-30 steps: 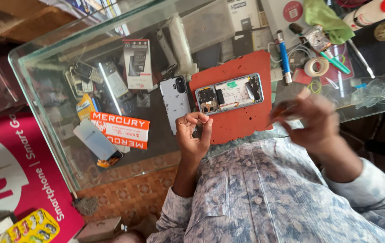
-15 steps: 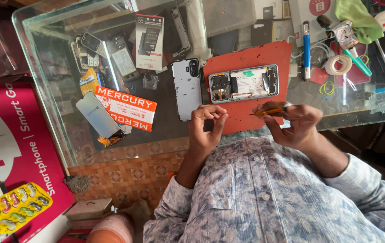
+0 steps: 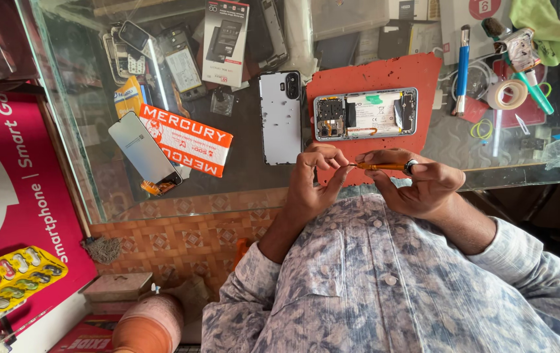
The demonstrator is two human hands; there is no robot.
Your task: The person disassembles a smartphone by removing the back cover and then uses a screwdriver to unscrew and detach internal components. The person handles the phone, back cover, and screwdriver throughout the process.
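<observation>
The right hand (image 3: 424, 186) grips an orange screwdriver (image 3: 379, 167). The left hand (image 3: 316, 176) pinches its tip, near the open phone (image 3: 365, 114).

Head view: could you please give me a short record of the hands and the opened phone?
Right hand: grips an orange screwdriver, held level
Left hand: fingertips pinched at the screwdriver's tip
Opened phone: back off, lying on a red mat
Back cover: on the glass counter, left of the mat
Blue tool: right of the mat
</observation>
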